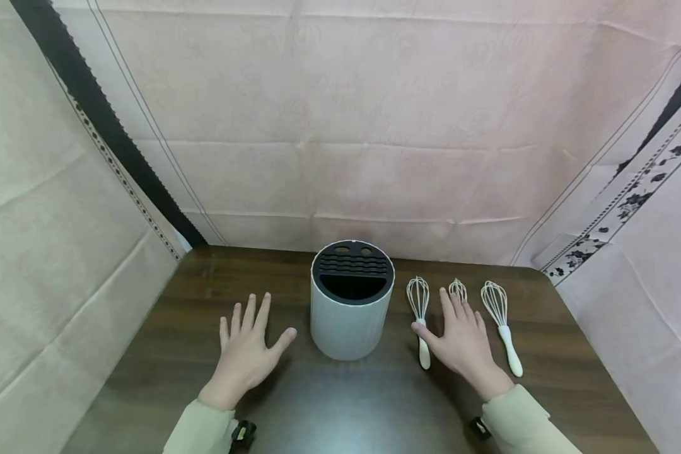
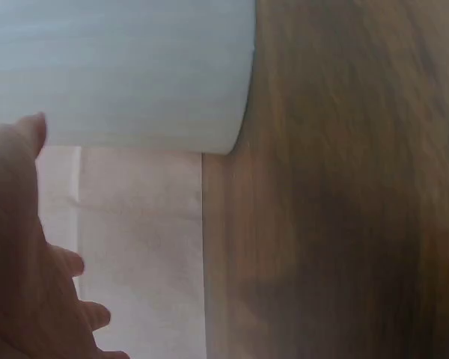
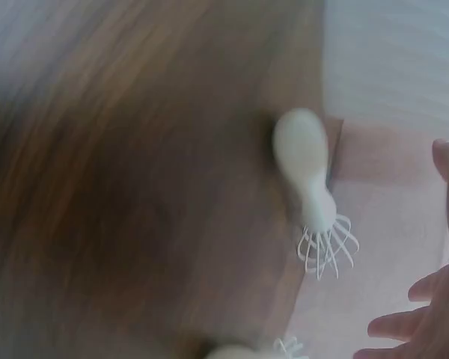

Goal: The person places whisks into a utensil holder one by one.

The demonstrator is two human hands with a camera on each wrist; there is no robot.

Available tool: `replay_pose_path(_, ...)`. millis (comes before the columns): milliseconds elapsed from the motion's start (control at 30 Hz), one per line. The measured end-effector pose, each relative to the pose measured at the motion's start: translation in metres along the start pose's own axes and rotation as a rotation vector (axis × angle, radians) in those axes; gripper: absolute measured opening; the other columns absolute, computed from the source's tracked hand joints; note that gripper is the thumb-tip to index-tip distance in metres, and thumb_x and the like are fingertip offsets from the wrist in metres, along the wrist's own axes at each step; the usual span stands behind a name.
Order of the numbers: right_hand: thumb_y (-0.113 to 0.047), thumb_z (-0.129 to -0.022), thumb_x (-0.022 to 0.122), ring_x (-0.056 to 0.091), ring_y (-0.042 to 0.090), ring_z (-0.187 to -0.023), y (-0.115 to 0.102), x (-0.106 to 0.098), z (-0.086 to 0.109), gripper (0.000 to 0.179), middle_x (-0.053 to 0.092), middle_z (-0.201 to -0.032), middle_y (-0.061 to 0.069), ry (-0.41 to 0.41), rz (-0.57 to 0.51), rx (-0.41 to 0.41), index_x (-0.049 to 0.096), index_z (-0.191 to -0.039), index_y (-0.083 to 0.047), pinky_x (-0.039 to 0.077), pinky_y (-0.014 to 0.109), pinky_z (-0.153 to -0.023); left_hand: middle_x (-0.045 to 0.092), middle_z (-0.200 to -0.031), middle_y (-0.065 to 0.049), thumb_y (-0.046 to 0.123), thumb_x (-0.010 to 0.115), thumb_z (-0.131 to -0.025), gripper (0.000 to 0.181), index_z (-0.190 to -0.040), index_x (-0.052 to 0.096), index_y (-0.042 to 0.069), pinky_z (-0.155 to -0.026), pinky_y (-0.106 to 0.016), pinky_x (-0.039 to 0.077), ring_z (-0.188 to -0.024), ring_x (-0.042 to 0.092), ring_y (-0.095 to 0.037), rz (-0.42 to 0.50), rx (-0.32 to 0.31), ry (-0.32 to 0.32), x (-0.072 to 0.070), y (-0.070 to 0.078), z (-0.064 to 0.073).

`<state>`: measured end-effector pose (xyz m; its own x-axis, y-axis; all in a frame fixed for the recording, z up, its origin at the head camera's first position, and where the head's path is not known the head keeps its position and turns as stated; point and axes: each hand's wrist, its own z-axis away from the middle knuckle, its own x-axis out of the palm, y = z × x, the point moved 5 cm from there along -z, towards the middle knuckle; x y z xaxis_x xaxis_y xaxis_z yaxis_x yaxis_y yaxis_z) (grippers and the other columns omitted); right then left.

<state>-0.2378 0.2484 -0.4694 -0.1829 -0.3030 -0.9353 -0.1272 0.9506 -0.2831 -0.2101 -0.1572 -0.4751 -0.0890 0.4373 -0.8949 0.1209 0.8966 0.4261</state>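
Observation:
A pale round utensil holder [image 1: 346, 328] with a black slotted top stands mid-table between the hands. My left hand [image 1: 244, 359], fingers spread, hovers to its left; the holder's wall [image 2: 135, 75] fills the upper part of the left wrist view. On the right side lie three white whisks. My right hand [image 1: 462, 337], fingers spread, hovers over the middle whisk [image 1: 457, 289], hiding its handle. The left whisk [image 1: 423, 350] lies beside the thumb, and the right whisk [image 1: 512, 353] lies past the little finger. In the right wrist view a whisk handle [image 3: 299, 146] shows, apart from the hand.
The dark wooden table [image 1: 147, 372] ends at a pale cloth backdrop [image 1: 374, 126] behind. More cloth hangs at the left [image 1: 45, 252] and right [image 1: 647, 284] sides. Both sleeves are light green, and dark bands show at the wrists.

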Motion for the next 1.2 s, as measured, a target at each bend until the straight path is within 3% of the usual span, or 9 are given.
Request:
replay_pose_path(267, -0.074, -0.084, 0.047, 0.023, 0.041, -0.140, 0.004, 0.005, -0.005, 0.103, 0.019, -0.157, 0.020, -0.131, -0.362, 0.146, 0.008, -0.156, -0.012, 0.026, 0.060, -0.106, 0.000, -0.161, -0.010, 0.067, 0.040, -0.093, 0.084, -0.156, -0.001, 0.029, -0.108, -0.064, -0.006, -0.144, -0.003, -0.040, 0.209, 0.005, -0.007, -0.001, 0.014, -0.005)
replay_pose_path(567, -0.067, -0.083, 0.058, 0.045, 0.037, -0.127, 0.009, 0.017, -0.013, 0.100, 0.043, -0.141, 0.026, -0.175, -0.669, 0.318, 0.020, -0.152, -0.005, 0.040, 0.051, -0.100, -0.002, -0.161, -0.004, 0.058, 0.041, -0.097, 0.076, -0.155, 0.000, 0.032, -0.109, -0.061, -0.009, -0.145, -0.007, -0.034, 0.338, 0.042, -0.003, -0.001, 0.028, -0.010)
replay_pose_path(800, -0.058, -0.084, 0.065, 0.049, 0.039, -0.123, 0.009, 0.026, -0.015, 0.101, 0.043, -0.139, 0.029, -0.274, -0.940, 0.434, 0.018, -0.150, 0.003, 0.049, 0.046, -0.091, 0.003, -0.161, 0.004, 0.054, 0.040, -0.099, 0.068, -0.154, 0.004, 0.037, -0.112, -0.060, 0.000, -0.146, 0.000, -0.028, 0.515, 0.034, 0.014, -0.003, 0.040, -0.015)
replay_pose_path(967, -0.057, -0.084, 0.067, 0.048, 0.039, -0.122, 0.010, 0.032, -0.014, 0.100, 0.041, -0.139, 0.027, -0.311, -0.983, 0.496, 0.020, -0.149, 0.004, 0.051, 0.044, -0.089, 0.011, -0.159, 0.012, 0.053, 0.042, -0.099, 0.061, -0.152, 0.012, 0.044, -0.111, -0.061, 0.014, -0.145, 0.010, -0.022, 0.716, 0.017, 0.013, -0.006, 0.049, -0.018)
replay_pose_path(1200, -0.049, -0.084, 0.071, 0.051, 0.036, -0.116, 0.010, 0.037, -0.012, 0.095, 0.039, -0.137, 0.026, -0.343, -0.995, 0.525, 0.023, -0.147, 0.004, 0.052, 0.043, -0.086, 0.025, -0.156, 0.000, 0.043, 0.045, -0.101, 0.056, -0.152, 0.024, 0.034, -0.112, -0.054, 0.020, -0.143, 0.022, -0.022, 0.915, 0.058, 0.015, -0.013, 0.065, -0.028)
